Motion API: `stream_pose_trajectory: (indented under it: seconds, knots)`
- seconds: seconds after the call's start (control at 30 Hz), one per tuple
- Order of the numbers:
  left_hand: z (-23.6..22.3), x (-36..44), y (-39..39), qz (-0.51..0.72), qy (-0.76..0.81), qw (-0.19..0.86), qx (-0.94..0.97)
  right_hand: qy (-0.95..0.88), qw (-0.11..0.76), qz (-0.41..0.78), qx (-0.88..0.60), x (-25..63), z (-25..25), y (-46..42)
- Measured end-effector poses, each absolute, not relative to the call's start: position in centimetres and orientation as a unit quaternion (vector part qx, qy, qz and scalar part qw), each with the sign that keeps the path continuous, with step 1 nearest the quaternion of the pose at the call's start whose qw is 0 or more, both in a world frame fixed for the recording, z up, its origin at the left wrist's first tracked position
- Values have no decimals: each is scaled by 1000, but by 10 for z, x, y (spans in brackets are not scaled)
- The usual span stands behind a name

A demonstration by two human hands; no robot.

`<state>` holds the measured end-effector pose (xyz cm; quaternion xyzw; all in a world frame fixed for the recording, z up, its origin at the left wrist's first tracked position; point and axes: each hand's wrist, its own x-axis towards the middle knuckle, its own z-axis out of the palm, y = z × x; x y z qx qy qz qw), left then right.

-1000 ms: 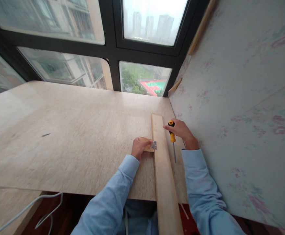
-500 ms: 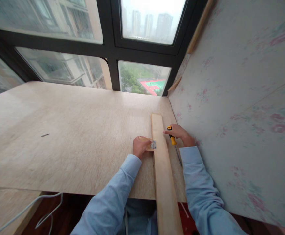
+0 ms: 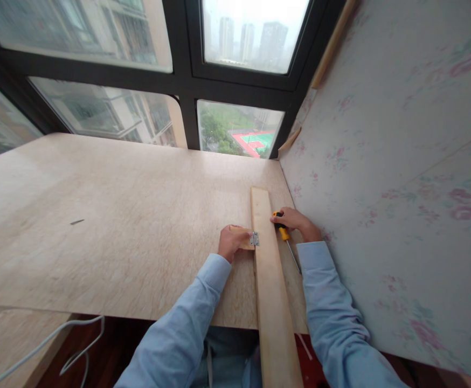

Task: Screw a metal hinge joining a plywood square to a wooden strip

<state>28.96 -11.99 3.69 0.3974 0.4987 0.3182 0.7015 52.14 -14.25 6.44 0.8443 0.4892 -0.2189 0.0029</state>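
So R hand (image 3: 294,218) curled rnd screwdriver (image 3: 284,235), nr board (image 3: 274,291).

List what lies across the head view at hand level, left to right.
Thin dark sliver, left hand holding a wood block, long board with a metal hinge at its left edge, right hand holding a yellow-and-black screwdriver, floral wall.

Dark-framed windows (image 3: 181,81) and a floral wall (image 3: 393,178) border a beige counter (image 3: 130,215).

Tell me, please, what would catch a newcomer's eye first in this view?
The yellow-and-black screwdriver would come first, in the right hand's grip, just right of the long wooden board. Then the shiny hinge would draw notice at the board's left edge, beside the left hand's grip.
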Motion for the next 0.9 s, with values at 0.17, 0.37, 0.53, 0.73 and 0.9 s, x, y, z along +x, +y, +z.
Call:
stream_pose_trajectory:
  seconds: [0.17, 0.37, 0.53, 0.73, 0.9]
  knots:
    - [34, 286, -118, 316, 488, 718, 384, 488, 5, -214, 846, 521, 65, -143]
    - [32, 287, -118, 329, 486, 711, 387, 490, 0, -209, 846, 516, 71, -145]
    - [31, 286, -117, 332, 481, 707, 398, 475, -16, -194, 858, 513, 83, -148]
    - [32, 285, -117, 336, 474, 714, 390, 495, -59, -144, 855, 507, 100, -154]
    - [35, 284, -118, 335, 464, 725, 382, 569, -214, -72, 791, 490, 112, -161]
